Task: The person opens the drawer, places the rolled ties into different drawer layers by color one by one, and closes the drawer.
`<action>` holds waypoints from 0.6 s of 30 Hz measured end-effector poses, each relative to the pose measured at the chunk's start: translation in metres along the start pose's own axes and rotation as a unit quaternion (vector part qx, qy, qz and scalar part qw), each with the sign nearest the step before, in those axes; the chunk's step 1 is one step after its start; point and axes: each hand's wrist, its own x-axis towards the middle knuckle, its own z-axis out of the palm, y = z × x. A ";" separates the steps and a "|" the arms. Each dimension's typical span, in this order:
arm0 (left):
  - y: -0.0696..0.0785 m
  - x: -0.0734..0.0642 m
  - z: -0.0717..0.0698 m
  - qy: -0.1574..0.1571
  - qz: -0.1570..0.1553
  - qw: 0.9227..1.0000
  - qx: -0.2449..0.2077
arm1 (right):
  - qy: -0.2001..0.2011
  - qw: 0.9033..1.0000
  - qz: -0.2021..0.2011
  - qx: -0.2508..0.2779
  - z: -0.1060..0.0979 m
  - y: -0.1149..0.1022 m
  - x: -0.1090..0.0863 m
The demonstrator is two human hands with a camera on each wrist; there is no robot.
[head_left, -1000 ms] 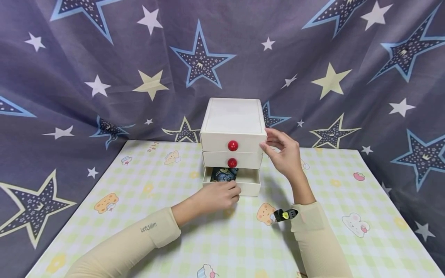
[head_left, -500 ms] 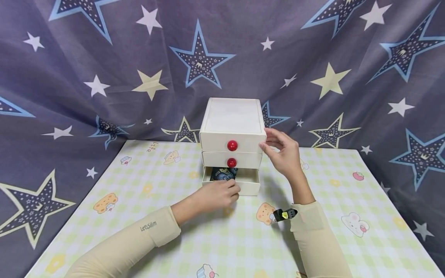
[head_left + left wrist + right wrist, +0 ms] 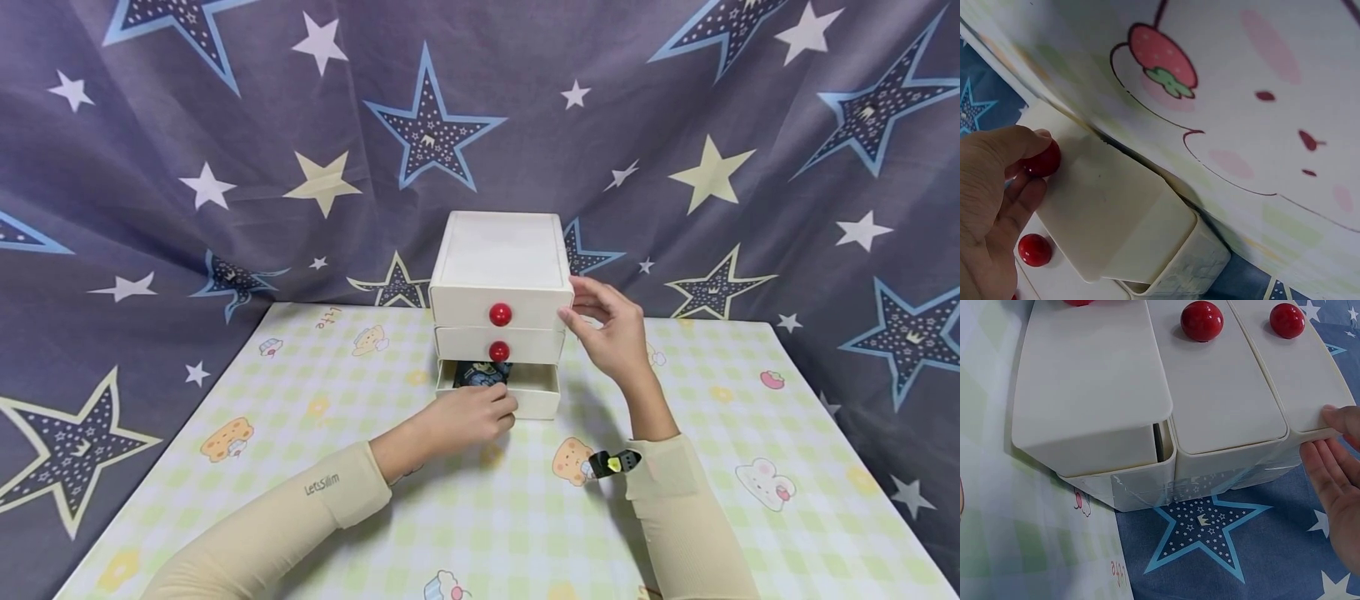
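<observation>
A white drawer cabinet (image 3: 506, 250) with three drawers stands at the back of the table. Its bottom drawer (image 3: 536, 404) is pulled partway out, and a dark item with a blue pattern (image 3: 482, 374) lies in its left part; its kind does not show. My left hand (image 3: 468, 417) pinches that drawer's red knob (image 3: 1046, 159) between thumb and fingers. At the cabinet's upper right front corner, my right hand (image 3: 615, 329) grips with the thumb on the front and the fingers along the side. The top and middle drawers are closed.
Red knobs mark the top drawer (image 3: 500, 314) and the middle drawer (image 3: 498, 351). A pale green checked cloth with cartoon prints covers the table (image 3: 315, 483). Behind hangs a dark curtain (image 3: 525, 167) with stars. A black strap piece (image 3: 615, 462) sits at the right wrist.
The bottom drawer has slid in very slightly toward the cabinet, my left hand moving along with its knob. My right hand keeps its hold on the corner.
</observation>
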 end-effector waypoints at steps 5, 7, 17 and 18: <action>-0.001 -0.001 0.001 -0.008 -0.005 1.000 -0.010 | 0.000 1.000 -0.002 0.000 0.000 0.000 0.000; -0.001 -0.001 0.001 -0.012 -0.005 1.000 -0.013 | -0.001 1.000 -0.001 0.000 0.000 0.000 0.000; -0.006 0.001 0.007 -0.020 -0.004 1.000 -0.005 | 0.002 1.000 0.004 0.002 0.000 0.000 0.000; -0.006 0.001 0.007 -0.020 -0.003 1.000 -0.006 | 0.002 1.000 0.005 0.002 0.000 0.000 0.000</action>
